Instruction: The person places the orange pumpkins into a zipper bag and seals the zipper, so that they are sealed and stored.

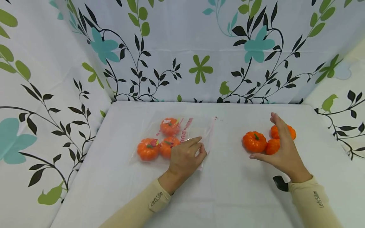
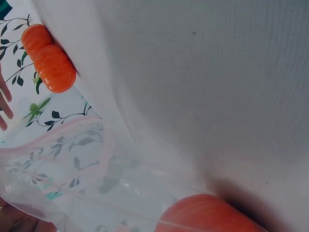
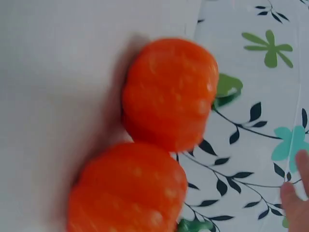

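A clear plastic bag with pink print lies flat, holding three small orange toy pumpkins. My left hand pinches the bag near its right-hand edge; in the left wrist view its fingers show at the lower left, partly behind the film. Three more orange pumpkins sit close together to the right of the bag. My right hand spreads thumb and fingers wide beside them, covering part of the group. Two pumpkins fill much of the right wrist view, green stems turned right.
Both groups rest on a white-covered table. Behind it hangs a white cloth printed with leaves, birds and flowers, which also runs along both sides. A dark leaf-shaped patch shows by the right wrist.
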The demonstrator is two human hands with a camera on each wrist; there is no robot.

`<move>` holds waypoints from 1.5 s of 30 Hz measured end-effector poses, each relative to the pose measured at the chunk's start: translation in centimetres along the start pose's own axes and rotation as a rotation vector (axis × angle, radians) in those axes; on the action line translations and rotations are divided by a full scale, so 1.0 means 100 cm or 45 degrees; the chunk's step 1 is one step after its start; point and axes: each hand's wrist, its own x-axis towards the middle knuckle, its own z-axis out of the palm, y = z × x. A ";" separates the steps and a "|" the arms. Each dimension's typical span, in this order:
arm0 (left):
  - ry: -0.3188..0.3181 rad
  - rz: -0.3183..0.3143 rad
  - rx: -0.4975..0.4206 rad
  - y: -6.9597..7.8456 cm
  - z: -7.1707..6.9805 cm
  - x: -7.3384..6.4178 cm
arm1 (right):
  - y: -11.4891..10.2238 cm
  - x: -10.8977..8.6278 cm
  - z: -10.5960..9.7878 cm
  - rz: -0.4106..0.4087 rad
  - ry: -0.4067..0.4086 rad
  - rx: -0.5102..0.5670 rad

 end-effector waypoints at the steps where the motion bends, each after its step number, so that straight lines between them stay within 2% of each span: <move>1: 0.000 0.000 0.001 0.000 0.000 0.000 | 0.001 0.001 -0.002 0.028 -0.027 -0.034; 6: 0.000 -0.004 -0.011 0.001 0.000 -0.001 | 0.011 0.006 -0.005 0.115 -0.186 -0.291; 10: -0.003 -0.001 -0.014 0.002 0.001 -0.001 | 0.020 0.008 -0.002 0.110 -0.300 -0.463; 13: -0.010 0.002 -0.007 0.002 0.000 -0.001 | 0.024 0.009 0.000 0.104 -0.371 -0.543; 17: -0.019 0.005 -0.003 0.003 -0.001 0.000 | 0.025 0.008 0.003 0.118 -0.418 -0.656; 21: -0.018 0.010 0.005 0.003 0.000 0.000 | 0.025 0.007 0.005 0.120 -0.410 -0.723; 32: -0.010 0.010 0.014 0.003 0.002 0.000 | 0.023 0.006 0.009 0.103 -0.349 -0.776; 38: -0.013 -0.004 0.012 0.003 0.000 0.000 | 0.012 0.010 0.022 0.035 -0.310 -0.652; 45: -0.028 -0.026 0.012 0.003 -0.001 -0.001 | -0.010 0.015 0.048 0.017 -0.353 -0.485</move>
